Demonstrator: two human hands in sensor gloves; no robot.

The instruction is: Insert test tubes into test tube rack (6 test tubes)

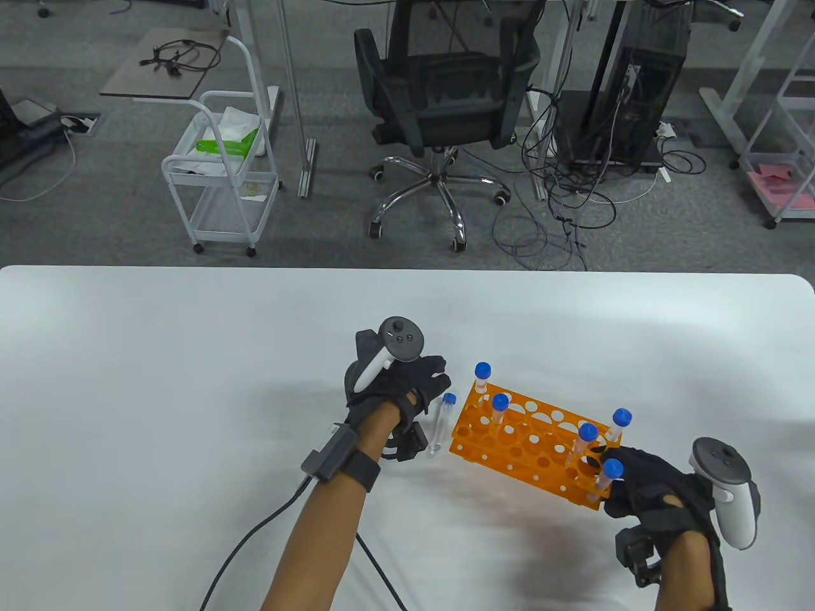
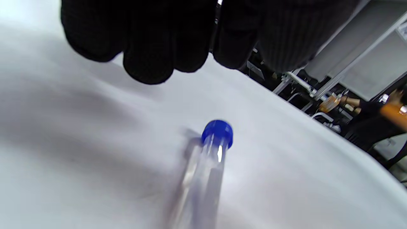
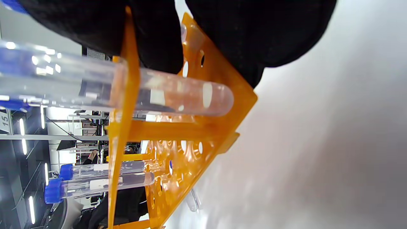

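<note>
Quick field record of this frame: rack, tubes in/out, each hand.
rack: orange test tube rack, angled on white table
tubes in rack: 5, blue-capped, upright; two at its far-left end, three at its right end
tube left out: loose test tube lying on table, just left of rack
left hand: above table beside loose tube, not holding it
right hand: grips rack's right end
remaining: 1 of 6

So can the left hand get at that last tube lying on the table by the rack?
Probably yes. The left hand hovers just beside the loose tube, which lies flat on the table left of the orange rack, with nothing covering it.
</note>
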